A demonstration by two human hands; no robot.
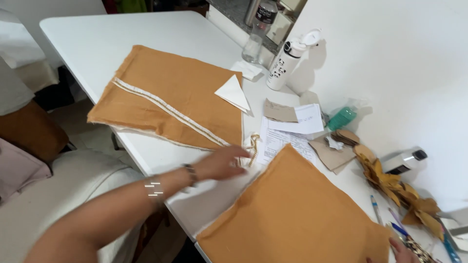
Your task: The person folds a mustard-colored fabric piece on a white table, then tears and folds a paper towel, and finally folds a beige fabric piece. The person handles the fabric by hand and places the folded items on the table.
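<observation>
Two mustard-brown fabric pieces lie on the white table (146,39): the far fabric piece (170,95), at eleven o'clock of my left hand (222,163), carries a pale trim strip (165,109); the near fabric piece (292,209) sits at five o'clock. My left hand is blurred, fingers spread flat beside a gold braid end (253,146). My right hand (402,252) is cut off at the frame's bottom edge; I cannot tell its grip.
</observation>
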